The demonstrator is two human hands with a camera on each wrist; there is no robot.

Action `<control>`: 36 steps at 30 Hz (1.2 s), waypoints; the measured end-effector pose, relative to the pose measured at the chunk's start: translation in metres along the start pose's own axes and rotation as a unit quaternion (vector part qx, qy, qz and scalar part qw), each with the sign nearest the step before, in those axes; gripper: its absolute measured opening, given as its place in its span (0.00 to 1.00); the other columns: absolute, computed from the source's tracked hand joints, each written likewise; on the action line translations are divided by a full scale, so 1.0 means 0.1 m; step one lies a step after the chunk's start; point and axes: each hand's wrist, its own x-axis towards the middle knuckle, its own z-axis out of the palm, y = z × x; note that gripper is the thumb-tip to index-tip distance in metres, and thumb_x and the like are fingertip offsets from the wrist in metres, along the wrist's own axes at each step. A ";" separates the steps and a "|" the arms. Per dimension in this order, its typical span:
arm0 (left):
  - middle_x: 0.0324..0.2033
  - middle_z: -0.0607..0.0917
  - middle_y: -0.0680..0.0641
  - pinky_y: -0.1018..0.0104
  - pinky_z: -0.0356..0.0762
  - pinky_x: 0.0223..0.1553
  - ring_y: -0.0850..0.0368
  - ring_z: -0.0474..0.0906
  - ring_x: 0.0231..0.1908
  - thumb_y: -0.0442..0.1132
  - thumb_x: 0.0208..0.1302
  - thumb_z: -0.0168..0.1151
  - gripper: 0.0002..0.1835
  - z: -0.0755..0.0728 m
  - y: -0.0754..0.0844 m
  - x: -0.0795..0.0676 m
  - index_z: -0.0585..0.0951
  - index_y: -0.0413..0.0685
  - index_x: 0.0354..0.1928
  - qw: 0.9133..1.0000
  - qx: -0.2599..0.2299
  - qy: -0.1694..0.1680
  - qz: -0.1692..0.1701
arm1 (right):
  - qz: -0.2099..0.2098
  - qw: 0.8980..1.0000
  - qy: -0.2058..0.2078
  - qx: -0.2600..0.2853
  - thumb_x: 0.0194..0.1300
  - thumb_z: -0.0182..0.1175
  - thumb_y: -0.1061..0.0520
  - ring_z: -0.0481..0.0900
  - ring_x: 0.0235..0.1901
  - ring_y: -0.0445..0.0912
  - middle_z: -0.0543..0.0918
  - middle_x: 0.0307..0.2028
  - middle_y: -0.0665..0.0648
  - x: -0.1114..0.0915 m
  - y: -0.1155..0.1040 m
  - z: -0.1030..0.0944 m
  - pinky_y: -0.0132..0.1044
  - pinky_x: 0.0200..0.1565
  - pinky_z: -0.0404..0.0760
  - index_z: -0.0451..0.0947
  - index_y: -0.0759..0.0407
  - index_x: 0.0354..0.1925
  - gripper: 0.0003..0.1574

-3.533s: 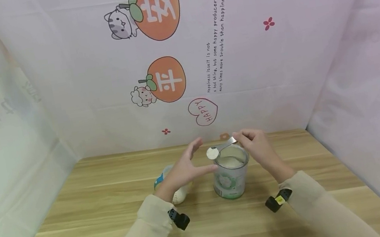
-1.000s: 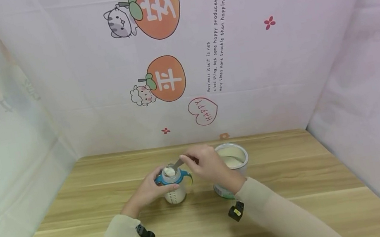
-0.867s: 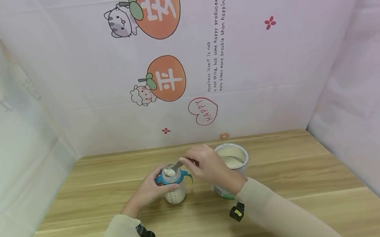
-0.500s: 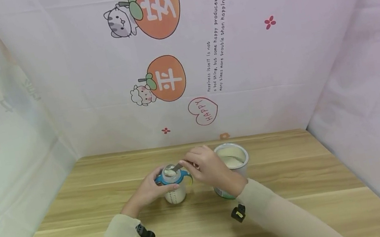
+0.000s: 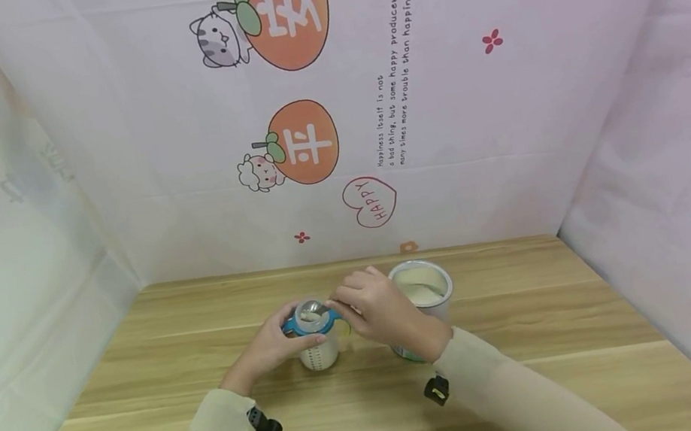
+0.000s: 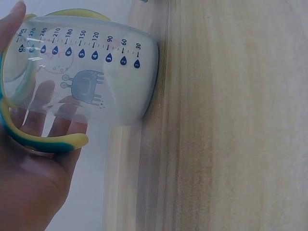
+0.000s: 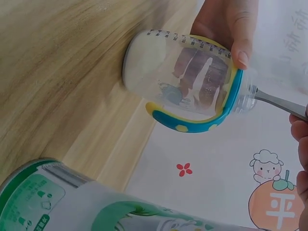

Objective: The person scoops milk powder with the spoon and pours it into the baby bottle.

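Note:
My left hand (image 5: 271, 346) grips a clear baby bottle (image 5: 320, 358) that stands upright on the table. The bottle has a blue and yellow handle ring, printed measuring marks and whitish contents at its bottom, plain in the left wrist view. Fingers show through its wall, behind the handle ring. My right hand (image 5: 379, 313) pinches the handle of a metal spoon (image 7: 281, 102). The spoon's bowl is tilted in the bottle's open mouth, with some white powder on or below it. Right of the bottle stands an open can (image 5: 442, 312) of pale powder, partly hidden by my right hand and wrist.
The wooden table (image 5: 251, 429) meets a printed cloth wall (image 5: 217, 229) just behind the bottle and can. More cloth hangs at the left and right sides. The can stands close to my right forearm.
My left hand has taken hold of the bottle. My right hand has carried the spoon left from the can to the bottle's mouth and tipped it; the heap of powder on it has shrunk.

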 end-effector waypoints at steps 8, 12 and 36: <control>0.58 0.79 0.46 0.46 0.71 0.60 0.49 0.76 0.57 0.51 0.57 0.76 0.43 0.00 0.00 0.00 0.66 0.57 0.73 1.000 -0.004 -0.006 -0.009 | -0.012 1.000 0.001 -0.011 0.65 0.68 0.59 0.76 0.29 0.41 0.81 0.27 0.47 -0.01 0.00 0.01 0.34 0.31 0.68 0.82 0.55 0.32 0.05; 0.58 0.79 0.46 0.46 0.71 0.59 0.49 0.76 0.57 0.51 0.58 0.76 0.43 -0.01 0.00 0.00 0.66 0.57 0.73 1.000 -0.005 -0.007 -0.008 | -0.019 1.000 0.003 -0.013 0.66 0.67 0.59 0.75 0.28 0.41 0.80 0.26 0.47 -0.01 -0.01 -0.01 0.34 0.31 0.67 0.82 0.56 0.32 0.05; 0.58 0.79 0.48 0.44 0.71 0.60 0.49 0.75 0.57 0.53 0.56 0.76 0.44 0.00 -0.03 -0.01 0.67 0.58 0.73 1.000 0.005 -0.001 -0.013 | -0.033 0.999 0.007 -0.008 0.61 0.70 0.61 0.75 0.28 0.41 0.80 0.27 0.48 -0.01 -0.04 -0.04 0.32 0.30 0.68 0.82 0.56 0.32 0.05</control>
